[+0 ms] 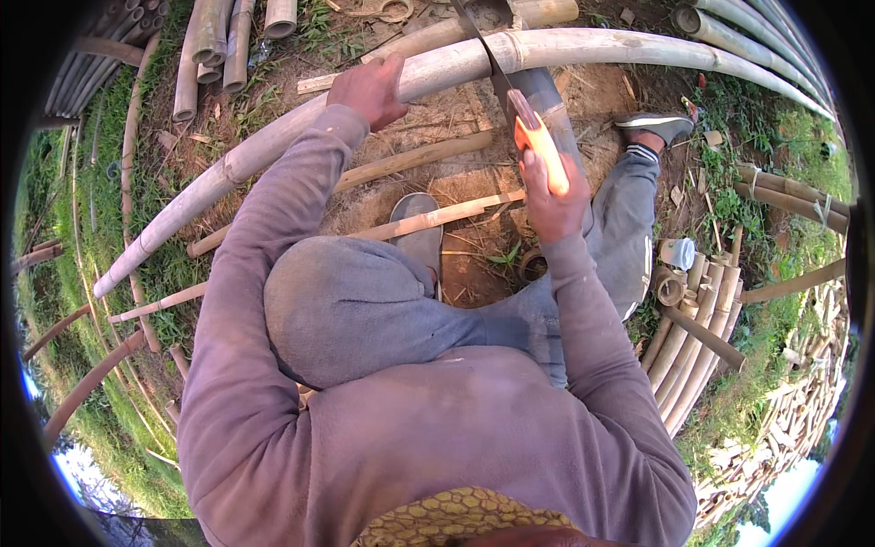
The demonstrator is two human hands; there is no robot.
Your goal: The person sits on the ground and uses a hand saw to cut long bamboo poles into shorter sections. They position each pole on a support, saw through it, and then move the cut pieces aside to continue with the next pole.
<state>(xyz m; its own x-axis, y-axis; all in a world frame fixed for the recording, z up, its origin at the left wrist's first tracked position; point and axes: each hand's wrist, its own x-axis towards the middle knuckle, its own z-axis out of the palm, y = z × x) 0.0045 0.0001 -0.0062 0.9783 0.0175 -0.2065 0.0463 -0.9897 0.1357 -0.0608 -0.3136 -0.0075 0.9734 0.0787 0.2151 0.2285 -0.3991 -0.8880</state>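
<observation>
A long pale bamboo pole [246, 157] runs across the upper part of the head view, from the left side to the far right. My left hand [369, 91] is closed around it, left of the saw. In my right hand [556, 196] is the orange handle of a hand saw [534, 137]. The saw's dark blade lies across the pole just left of a node; I cannot tell how deep it sits. Beneath the pole there, a dark, thick support [551, 98] shows.
Thin bamboo strips [437, 217] lie over the dirt near my shoe [419, 239]. Cut bamboo lengths [697, 337] are stacked at the right, by a white cup [676, 252]. More bamboo poles [214, 41] lie at the far left, and others [747, 36] at the far right.
</observation>
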